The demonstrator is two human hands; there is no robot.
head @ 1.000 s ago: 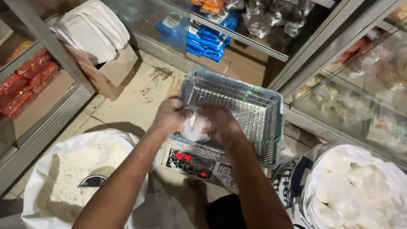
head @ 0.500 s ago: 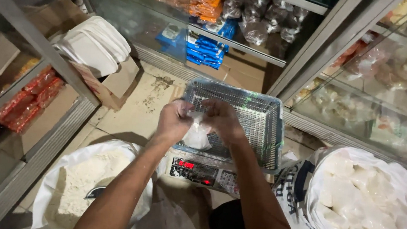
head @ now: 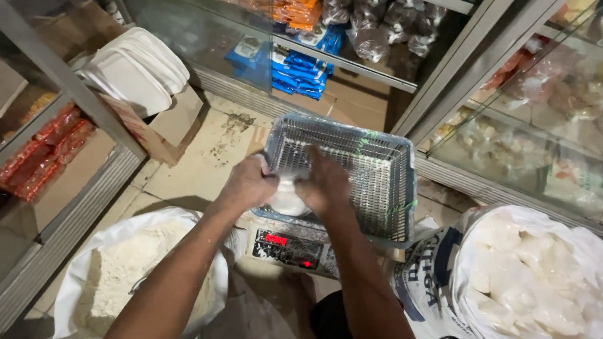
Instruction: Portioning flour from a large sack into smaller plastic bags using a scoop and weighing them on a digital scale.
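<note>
We note the tiled floor (head: 208, 158) bearing a scale (head: 293, 249), two open white sacks (head: 81, 281), and a cardboard box (head: 166, 132).

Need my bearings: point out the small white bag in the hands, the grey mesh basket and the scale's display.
small white bag (head: 289, 199), head view, its bulging bottom.
grey mesh basket (head: 381, 176), head view, inside mesh floor.
scale's display (head: 276, 239), head view, red digits on front panel.
</note>
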